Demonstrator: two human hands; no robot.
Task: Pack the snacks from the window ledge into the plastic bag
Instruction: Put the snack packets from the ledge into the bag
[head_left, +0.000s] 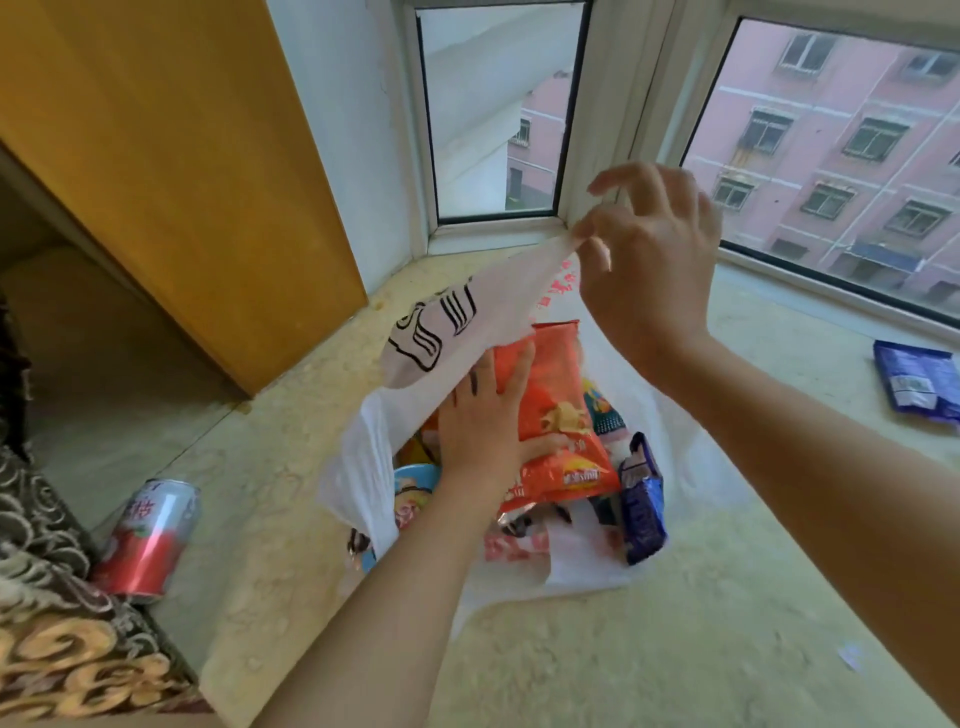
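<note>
A white plastic bag (587, 561) with black and red print lies open on the pale stone window ledge (649, 649). My right hand (649, 270) pinches the bag's upper edge and holds it lifted. My left hand (483, 421) grips an orange-red snack packet (558, 415) inside the bag's mouth. A dark blue packet (644, 509) and several other colourful snacks sit in the bag beside it. Another blue snack packet (917, 382) lies flat on the ledge at the far right, apart from the bag.
A red and silver drink can (148, 540) stands on the ledge at the left, next to a patterned brown fabric (57, 623). A yellow wooden panel (182, 171) rises at the back left. Window frames (618, 130) bound the ledge behind.
</note>
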